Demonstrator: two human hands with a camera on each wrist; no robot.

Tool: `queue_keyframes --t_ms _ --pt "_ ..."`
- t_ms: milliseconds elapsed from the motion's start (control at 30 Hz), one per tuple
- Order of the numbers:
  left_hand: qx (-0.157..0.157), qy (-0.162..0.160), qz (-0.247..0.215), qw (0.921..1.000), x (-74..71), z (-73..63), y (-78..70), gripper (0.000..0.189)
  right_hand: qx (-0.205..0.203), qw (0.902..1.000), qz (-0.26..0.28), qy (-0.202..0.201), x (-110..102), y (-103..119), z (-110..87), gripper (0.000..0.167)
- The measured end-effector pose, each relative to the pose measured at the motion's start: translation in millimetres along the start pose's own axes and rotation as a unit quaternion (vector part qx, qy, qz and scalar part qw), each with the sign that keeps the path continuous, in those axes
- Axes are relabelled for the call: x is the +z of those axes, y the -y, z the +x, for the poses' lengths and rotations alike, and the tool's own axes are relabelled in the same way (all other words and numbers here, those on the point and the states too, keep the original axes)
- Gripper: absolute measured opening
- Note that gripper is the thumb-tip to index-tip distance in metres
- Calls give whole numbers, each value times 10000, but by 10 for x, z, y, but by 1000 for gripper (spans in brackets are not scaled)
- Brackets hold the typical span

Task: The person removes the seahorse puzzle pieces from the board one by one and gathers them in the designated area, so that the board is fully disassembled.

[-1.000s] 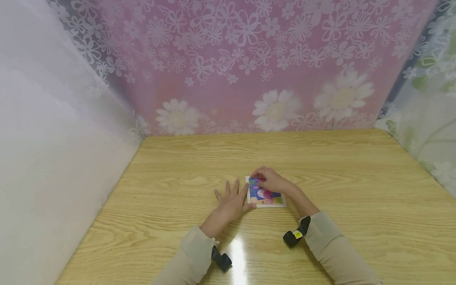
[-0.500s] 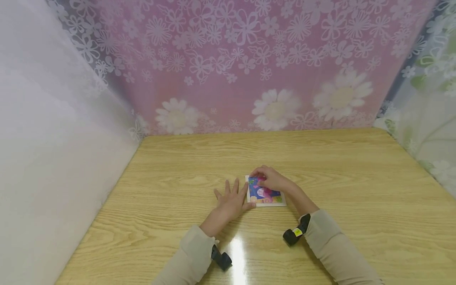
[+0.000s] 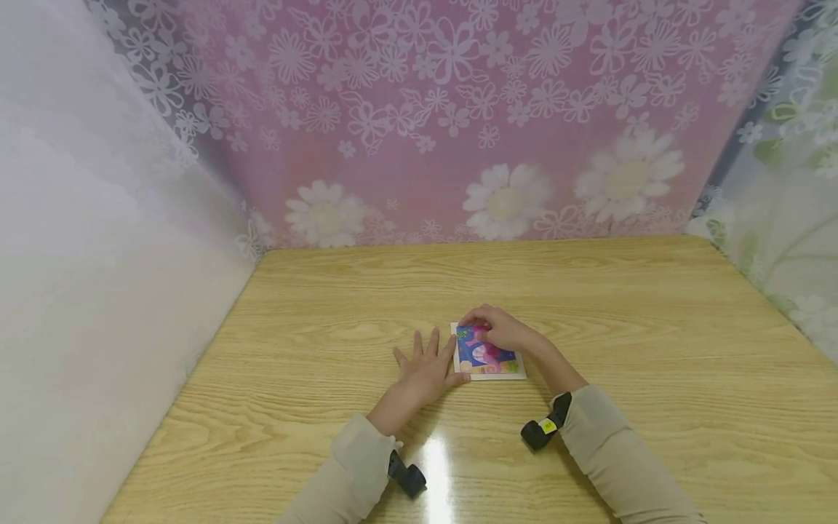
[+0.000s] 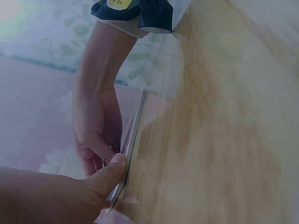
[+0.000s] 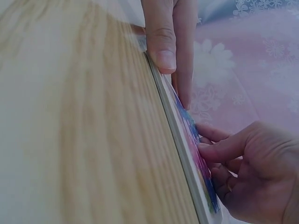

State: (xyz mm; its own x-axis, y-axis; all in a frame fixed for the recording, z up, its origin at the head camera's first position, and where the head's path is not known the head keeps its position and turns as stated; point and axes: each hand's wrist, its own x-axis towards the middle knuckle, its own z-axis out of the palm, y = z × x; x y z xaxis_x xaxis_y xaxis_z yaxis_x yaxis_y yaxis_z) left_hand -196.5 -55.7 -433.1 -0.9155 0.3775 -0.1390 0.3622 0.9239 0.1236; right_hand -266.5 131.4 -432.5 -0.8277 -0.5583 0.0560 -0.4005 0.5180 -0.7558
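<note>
A small white-bordered picture puzzle (image 3: 487, 364) lies flat on the table, its blue, pink and orange sea scene partly covered. My left hand (image 3: 422, 375) is spread on the wood at its left side. The left thumb (image 4: 112, 169) presses the near border, and the forefinger lies along the left edge. Over the upper right part, my right hand (image 3: 500, 331) curls thumb and fingers at a thin, colourful puzzle piece (image 4: 127, 135), which stands slightly raised from the board in the left wrist view. The right fingers (image 5: 224, 149) hide much of this piece.
The wood-grain table (image 3: 314, 306) spreads around the puzzle on all sides. A pink floral cloth (image 3: 393, 145) hangs behind it, with a pale cloth wall (image 3: 118, 255) at left. Black wrist cameras sit on both cuffs.
Both hands and the puzzle keep nearly the same places. The right thumb and fingers shift only very slightly over the picture.
</note>
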Motion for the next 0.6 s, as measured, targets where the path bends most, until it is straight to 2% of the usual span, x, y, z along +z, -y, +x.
queue_keyframes --t_ms 167,467,600 --pt "-13 -24 62 10000 -10 -3 -5 74 64 9998 -75 -163 21 -5 13 35" --pt "9 -3 114 9999 -31 -18 -5 74 -174 9989 -299 -328 32 -14 17 35" --pt "-8 11 68 10000 -25 -14 -7 74 -149 9984 -393 -384 35 -7 26 34"
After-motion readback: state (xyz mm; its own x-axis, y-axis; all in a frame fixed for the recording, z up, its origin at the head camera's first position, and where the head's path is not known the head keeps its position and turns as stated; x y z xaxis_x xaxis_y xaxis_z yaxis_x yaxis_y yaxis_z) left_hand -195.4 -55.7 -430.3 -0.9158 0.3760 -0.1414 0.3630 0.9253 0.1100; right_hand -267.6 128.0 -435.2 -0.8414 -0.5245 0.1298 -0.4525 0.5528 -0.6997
